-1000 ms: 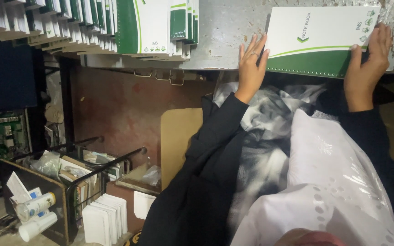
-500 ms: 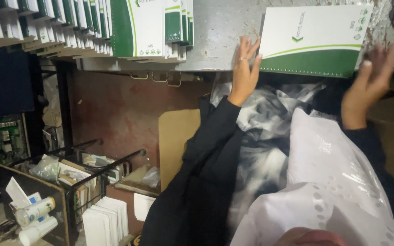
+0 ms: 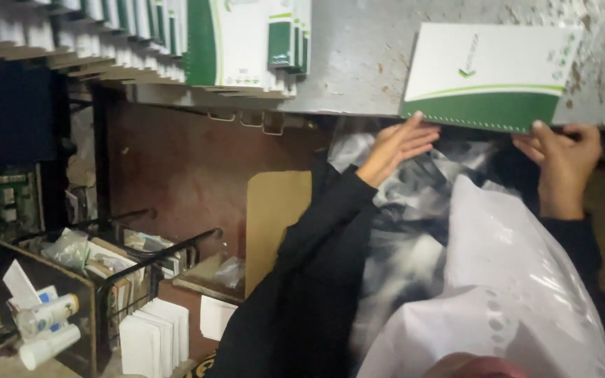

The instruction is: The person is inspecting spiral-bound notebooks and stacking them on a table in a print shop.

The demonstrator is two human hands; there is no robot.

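A spiral-bound notebook (image 3: 490,73) with a white and green cover lies flat on a grey, scuffed metal surface (image 3: 358,63), its wire binding along the near edge. The left hand (image 3: 395,143) reaches up from a dark sleeve (image 3: 302,280) to the notebook's near left corner, its fingers (image 3: 414,133) stretched out and slightly fanned, the tips touching the bound edge; whether they pinch the cover or only rest against it cannot be told. The right hand (image 3: 561,154) is at the near right corner, one fingertip laid on the green strip and the other fingers curled under the edge of the surface, so its grip on the notebook is hidden. Between the two arms, below the surface's edge, lies crumpled clear plastic wrap (image 3: 407,210), and nearer the camera a sheet of white perforated paper (image 3: 505,280) spreads over the lap. To the left on the same surface stands a stack of like notebooks (image 3: 246,42), well apart from the one at the hands, and further left a long row of them (image 3: 92,35) fans out. A tan board (image 3: 274,210) leans below the surface. At lower left, a dark wire rack (image 3: 127,280) holds white paper packs (image 3: 152,332) and rolled paper (image 3: 47,329).
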